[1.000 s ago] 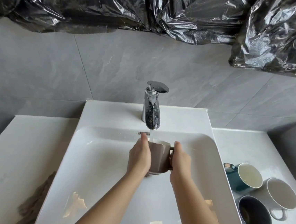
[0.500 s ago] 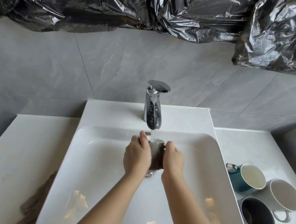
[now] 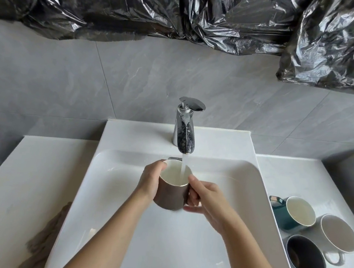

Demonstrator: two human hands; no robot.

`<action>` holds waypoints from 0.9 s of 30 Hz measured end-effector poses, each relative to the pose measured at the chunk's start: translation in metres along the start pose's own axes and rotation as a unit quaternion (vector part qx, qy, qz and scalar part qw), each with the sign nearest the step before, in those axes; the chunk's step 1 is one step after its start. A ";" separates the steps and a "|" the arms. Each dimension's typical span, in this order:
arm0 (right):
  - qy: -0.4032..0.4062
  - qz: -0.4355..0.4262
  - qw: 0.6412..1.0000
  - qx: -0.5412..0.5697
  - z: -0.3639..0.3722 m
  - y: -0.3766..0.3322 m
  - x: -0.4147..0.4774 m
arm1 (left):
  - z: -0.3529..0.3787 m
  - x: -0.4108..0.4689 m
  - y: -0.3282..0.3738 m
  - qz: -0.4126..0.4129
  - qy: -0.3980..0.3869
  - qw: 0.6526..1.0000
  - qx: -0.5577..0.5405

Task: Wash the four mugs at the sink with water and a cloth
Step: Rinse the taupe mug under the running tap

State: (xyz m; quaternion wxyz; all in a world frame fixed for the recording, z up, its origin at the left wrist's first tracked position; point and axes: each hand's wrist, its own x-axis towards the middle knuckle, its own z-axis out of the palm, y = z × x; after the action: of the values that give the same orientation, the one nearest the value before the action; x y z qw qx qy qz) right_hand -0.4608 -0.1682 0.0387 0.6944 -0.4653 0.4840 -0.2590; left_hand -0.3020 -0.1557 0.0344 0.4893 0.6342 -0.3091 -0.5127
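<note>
Left hand (image 3: 148, 185) and right hand (image 3: 208, 204) reach in past a brown cloth (image 3: 47, 236) lying on the table (image 3: 15, 183) at the sink's (image 3: 121, 204) near left, and past a black mug (image 3: 304, 260), white mug (image 3: 339, 233) and teal mug (image 3: 294, 212) clustered on the right. The left hand wraps the brown mug (image 3: 171, 196); the right hand curls round its handle. Tipped sideways half a second ago, the mug now sits mouth-up over the basin, water (image 3: 183, 167) from the chrome faucet (image 3: 185, 132) pouring inside. The first mug's rinse appears under way; the cloth and three mugs are untouched.
</note>
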 end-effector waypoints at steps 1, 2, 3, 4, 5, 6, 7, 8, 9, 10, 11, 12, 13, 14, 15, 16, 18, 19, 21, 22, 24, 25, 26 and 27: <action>-0.021 0.011 0.999 0.027 -0.003 0.001 -0.004 | -0.001 -0.001 0.000 0.011 -0.022 0.999 0.038; -0.023 0.011 0.998 0.054 -0.004 0.003 -0.006 | -0.001 -0.001 0.002 0.032 -0.020 0.996 0.079; -0.013 0.004 0.997 0.072 -0.002 0.005 -0.007 | -0.001 -0.002 0.006 0.072 0.017 0.990 0.116; 0.003 -0.006 0.997 0.076 0.001 0.007 -0.007 | 0.000 -0.004 0.011 0.130 0.072 0.979 0.138; 0.015 -0.016 0.997 0.072 0.004 0.007 -0.007 | 0.000 -0.007 0.021 0.202 0.123 0.960 0.152; 0.021 -0.026 0.998 0.059 0.006 0.008 -0.007 | 0.000 -0.011 0.031 0.275 0.150 0.936 0.162; 0.021 -0.034 0.998 0.043 0.006 0.009 -0.009 | 0.000 -0.012 0.041 0.338 0.154 0.912 0.174; 0.022 -0.040 0.999 0.029 0.006 0.009 -0.011 | 0.000 -0.013 0.052 0.387 0.147 0.890 0.193; 0.028 -0.045 0.998 0.019 0.006 0.009 -0.013 | 0.001 -0.013 0.061 0.417 0.136 0.872 0.218; 0.039 -0.048 0.998 0.017 0.006 0.007 -0.014 | 0.003 -0.013 0.070 0.427 0.119 0.862 0.246; 0.054 -0.052 0.997 0.019 0.007 0.006 -0.014 | 0.005 -0.013 0.079 0.419 0.100 0.860 0.274; 0.067 -0.057 0.996 0.019 0.009 0.005 -0.014 | 0.007 -0.012 0.084 0.401 0.080 0.862 0.301; 0.073 -0.062 0.995 0.015 0.011 0.004 -0.012 | 0.010 -0.011 0.088 0.382 0.062 0.864 0.322; 0.076 -0.067 0.995 0.009 0.013 0.003 -0.011 | 0.011 -0.009 0.089 0.366 0.050 0.866 0.338; 0.078 -0.070 0.995 0.005 0.013 0.004 -0.010 | 0.012 -0.006 0.089 0.359 0.039 0.864 0.350; 0.080 -0.069 0.994 0.006 0.012 0.005 -0.010 | 0.012 -0.003 0.090 0.356 0.029 0.862 0.360; 0.092 -0.063 0.994 0.012 0.008 0.007 -0.010 | 0.011 0.002 0.091 0.351 0.014 0.861 0.368; 0.098 -0.061 0.993 0.015 0.007 0.008 -0.010 | 0.010 0.004 0.091 0.344 0.008 0.863 0.369; 0.098 -0.061 0.993 0.015 0.005 0.009 -0.009 | 0.008 0.008 0.091 0.339 0.002 0.866 0.367; 0.096 -0.061 0.993 0.013 0.005 0.008 -0.009 | 0.007 0.009 0.090 0.341 0.001 0.865 0.368; 0.094 -0.063 0.993 0.011 0.005 0.008 -0.009 | 0.004 0.010 0.091 0.345 0.002 0.863 0.370; 0.096 -0.067 0.993 0.012 0.005 0.007 -0.009 | 0.004 0.010 0.092 0.348 0.004 0.861 0.370; 0.096 -0.069 0.993 0.016 0.006 0.007 -0.009 | 0.004 0.010 0.093 0.352 0.005 0.860 0.369; 0.094 -0.071 0.993 0.017 0.005 0.006 -0.009 | 0.004 0.011 0.094 0.357 0.005 0.859 0.366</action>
State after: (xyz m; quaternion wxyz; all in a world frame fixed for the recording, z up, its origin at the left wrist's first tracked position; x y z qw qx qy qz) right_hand -0.4599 -0.1563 0.0381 0.6335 -0.4602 0.5086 -0.3580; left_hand -0.2928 -0.1974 0.1185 0.3728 0.6162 -0.6775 -0.1492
